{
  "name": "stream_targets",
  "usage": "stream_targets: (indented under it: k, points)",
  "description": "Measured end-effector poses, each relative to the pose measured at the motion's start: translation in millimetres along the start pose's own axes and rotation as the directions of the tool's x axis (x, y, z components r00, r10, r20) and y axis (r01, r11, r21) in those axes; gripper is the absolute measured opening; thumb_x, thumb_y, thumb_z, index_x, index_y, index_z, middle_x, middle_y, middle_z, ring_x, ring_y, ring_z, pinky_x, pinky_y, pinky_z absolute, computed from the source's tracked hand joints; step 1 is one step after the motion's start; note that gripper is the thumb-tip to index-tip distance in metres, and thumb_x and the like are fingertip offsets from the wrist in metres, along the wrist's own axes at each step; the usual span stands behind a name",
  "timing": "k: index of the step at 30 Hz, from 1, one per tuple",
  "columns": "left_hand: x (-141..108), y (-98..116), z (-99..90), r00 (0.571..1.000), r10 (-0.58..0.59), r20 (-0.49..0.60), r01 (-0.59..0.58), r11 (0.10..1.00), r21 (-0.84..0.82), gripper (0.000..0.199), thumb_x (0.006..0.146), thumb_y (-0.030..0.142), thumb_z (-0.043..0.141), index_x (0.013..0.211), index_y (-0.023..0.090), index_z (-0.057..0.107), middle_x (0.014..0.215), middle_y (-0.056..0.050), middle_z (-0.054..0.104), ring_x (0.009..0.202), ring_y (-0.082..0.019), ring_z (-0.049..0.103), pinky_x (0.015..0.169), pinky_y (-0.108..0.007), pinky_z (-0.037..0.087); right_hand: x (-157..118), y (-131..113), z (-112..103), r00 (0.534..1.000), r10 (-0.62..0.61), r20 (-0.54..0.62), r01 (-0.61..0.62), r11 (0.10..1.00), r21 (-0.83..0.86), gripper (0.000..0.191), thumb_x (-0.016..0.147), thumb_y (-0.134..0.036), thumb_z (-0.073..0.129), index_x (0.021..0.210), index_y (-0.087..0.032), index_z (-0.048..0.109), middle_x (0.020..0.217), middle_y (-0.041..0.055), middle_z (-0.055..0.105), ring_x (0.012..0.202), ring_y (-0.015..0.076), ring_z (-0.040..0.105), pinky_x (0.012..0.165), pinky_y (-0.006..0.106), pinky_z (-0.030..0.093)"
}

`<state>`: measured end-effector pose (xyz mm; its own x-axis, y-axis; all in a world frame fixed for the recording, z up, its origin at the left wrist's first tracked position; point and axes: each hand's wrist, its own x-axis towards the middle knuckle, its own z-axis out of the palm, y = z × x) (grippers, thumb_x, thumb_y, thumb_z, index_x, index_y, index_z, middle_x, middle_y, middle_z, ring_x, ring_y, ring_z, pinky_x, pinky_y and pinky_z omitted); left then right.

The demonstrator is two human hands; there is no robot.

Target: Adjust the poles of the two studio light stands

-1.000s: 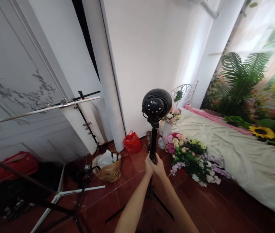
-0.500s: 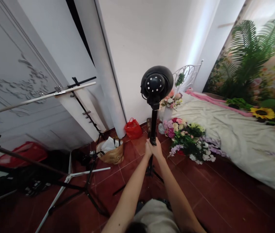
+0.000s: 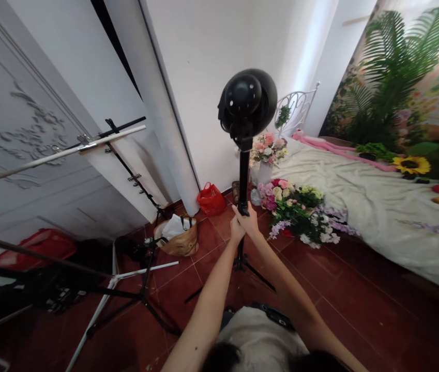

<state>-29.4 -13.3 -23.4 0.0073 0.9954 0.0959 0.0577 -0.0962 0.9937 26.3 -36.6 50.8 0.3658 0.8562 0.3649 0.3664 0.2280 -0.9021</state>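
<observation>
A black light stand (image 3: pixel 243 178) rises upright in front of me, its tripod legs spread on the floor. On its top sits a round black lamp head (image 3: pixel 247 101) with white dots on its back. My left hand (image 3: pixel 237 227) is wrapped around the pole at about mid-height. Close against it, my right hand (image 3: pixel 249 221) also grips the pole, just under a black collar. The two hands touch and partly overlap, so some fingers are hidden.
At right is a bed (image 3: pixel 304 165) with white cloth, beside flower bunches (image 3: pixel 297 206) on the tiled floor. A red bag (image 3: pixel 211 199) and a straw basket (image 3: pixel 180 240) stand ahead left. White and black stand legs (image 3: pixel 105 294) spread at left.
The lamp head now sits higher in view and looks larger, tilted a little nearer to me. Both hands keep their hold on the pole and appear slightly higher.
</observation>
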Motion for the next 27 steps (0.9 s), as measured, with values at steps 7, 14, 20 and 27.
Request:
stream_targets:
  k: [7, 14, 20, 27]
  points:
    - [-8.1, 8.4, 1.8, 0.992, 0.123, -0.014, -0.120, 0.986, 0.119, 0.026, 0.071, 0.029, 0.063, 0.093, 0.015, 0.063, 0.088, -0.010, 0.068, 0.082, -0.020, 0.062, 0.075, -0.029, 0.047, 43.6, -60.3, -19.4, 0.985, -0.171, -0.024, 0.172, 0.984, 0.054, 0.037, 0.075, -0.051, 0.056, 0.089, -0.017, 0.053, 0.074, 0.0012, 0.061, 0.066, 0.0151, 0.055, 0.065, 0.028, 0.046]
    - [-13.9, 10.1, 1.5, 0.983, 0.176, -0.053, -0.166, 0.974, 0.152, 0.030, 0.074, 0.045, 0.060, 0.085, 0.017, 0.063, 0.077, -0.006, 0.066, 0.074, -0.018, 0.062, 0.071, -0.027, 0.046, 78.9, -90.7, -44.4, 0.941, -0.256, 0.221, 0.250, 0.967, 0.057, 0.035, 0.073, -0.053, 0.058, 0.079, -0.018, 0.057, 0.069, 0.0015, 0.063, 0.067, 0.0173, 0.059, 0.069, 0.032, 0.047]
    - [-8.4, 2.5, 4.4, 0.995, 0.095, -0.038, -0.089, 0.989, 0.119, 0.035, 0.071, 0.050, 0.060, 0.074, 0.016, 0.062, 0.066, -0.002, 0.060, 0.065, -0.016, 0.056, 0.063, -0.024, 0.044, 84.0, -126.3, -50.8, 0.939, -0.327, 0.103, 0.326, 0.945, 0.023, 0.036, 0.075, -0.055, 0.056, 0.077, -0.019, 0.055, 0.067, 0.0014, 0.059, 0.066, 0.0177, 0.058, 0.068, 0.031, 0.046]
    - [2.3, -3.0, 13.4, 0.997, 0.000, -0.082, 0.007, 0.996, 0.083, 0.037, 0.068, 0.050, 0.062, 0.059, 0.015, 0.057, 0.054, -0.001, 0.053, 0.055, -0.014, 0.051, 0.053, -0.023, 0.038, 80.3, -140.4, -51.8, 0.936, -0.348, 0.042, 0.349, 0.937, -0.005, 0.041, 0.075, -0.058, 0.054, 0.090, -0.019, 0.051, 0.072, 0.0000, 0.056, 0.066, 0.0164, 0.053, 0.067, 0.031, 0.046]
